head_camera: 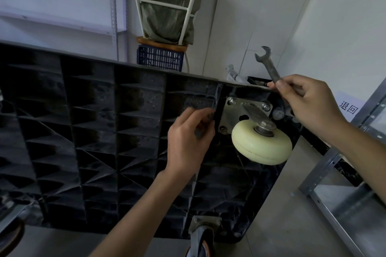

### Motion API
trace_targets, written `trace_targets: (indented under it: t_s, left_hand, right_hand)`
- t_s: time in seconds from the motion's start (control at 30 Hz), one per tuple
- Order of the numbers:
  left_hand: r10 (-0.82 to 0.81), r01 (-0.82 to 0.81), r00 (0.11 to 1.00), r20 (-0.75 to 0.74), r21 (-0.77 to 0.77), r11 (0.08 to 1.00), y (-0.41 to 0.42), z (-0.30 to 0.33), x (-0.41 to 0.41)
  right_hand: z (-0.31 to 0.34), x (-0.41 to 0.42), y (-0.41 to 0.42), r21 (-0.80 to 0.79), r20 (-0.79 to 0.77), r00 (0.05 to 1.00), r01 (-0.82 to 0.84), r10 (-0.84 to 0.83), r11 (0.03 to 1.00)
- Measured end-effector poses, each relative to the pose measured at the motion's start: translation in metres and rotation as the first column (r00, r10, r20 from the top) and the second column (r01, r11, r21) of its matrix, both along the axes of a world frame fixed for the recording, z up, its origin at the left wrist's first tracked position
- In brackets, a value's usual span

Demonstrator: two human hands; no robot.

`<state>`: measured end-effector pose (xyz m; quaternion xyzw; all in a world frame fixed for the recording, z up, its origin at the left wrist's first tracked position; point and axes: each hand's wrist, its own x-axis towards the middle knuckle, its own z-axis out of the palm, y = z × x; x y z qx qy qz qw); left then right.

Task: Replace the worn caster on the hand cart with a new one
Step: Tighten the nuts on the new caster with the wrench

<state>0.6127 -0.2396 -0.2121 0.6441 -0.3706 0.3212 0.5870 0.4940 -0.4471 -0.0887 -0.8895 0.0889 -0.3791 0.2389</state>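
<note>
Mid-bolt work, we judge: right hand (309,102) grips wrench (269,64), left hand (190,135) fingers curled on cart underside (94,121); next, seat wrench on cream caster's (262,144) plate nut (266,107).

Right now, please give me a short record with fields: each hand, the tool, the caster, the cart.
left hand: left hand grips a rib of the black ribbed plastic cart underside
right hand: right hand holds the grey open-ended steel wrench, head raised
caster: cream-wheeled caster, its steel plate bolted on; three bolts visible
second caster: dark-wheeled caster at lower edge
</note>
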Motion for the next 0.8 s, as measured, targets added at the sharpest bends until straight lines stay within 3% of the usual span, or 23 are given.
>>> trace_targets:
  t_s: [0.2, 0.4, 0.67, 0.8]
  left_hand:
    - [-0.151, 0.131, 0.982, -0.117, -0.166, 0.977, 0.01, 0.057, -0.02]
    - [-0.382, 0.304, 0.88, -0.281, -0.285, 0.909, 0.004, 0.074, -0.032]
    - [-0.481, 0.337, 0.833, -0.274, -0.438, 0.833, 0.014, 0.084, -0.032]
    - [-0.472, 0.342, 0.846, -0.248, -0.427, 0.837, 0.03, 0.081, -0.023]
  right_hand:
    - [0.002, -0.006, 0.038, -0.055, -0.011, 0.99, -0.14, 0.14, 0.989]
    - [0.006, -0.002, 0.07, -0.097, -0.056, 0.977, -0.212, 0.208, 0.972]
    - [0.019, 0.001, 0.088, -0.106, -0.089, 0.961, -0.269, 0.26, 0.957]
    - [0.023, 0.001, 0.072, -0.12, -0.105, 0.983, -0.163, 0.151, 0.979]
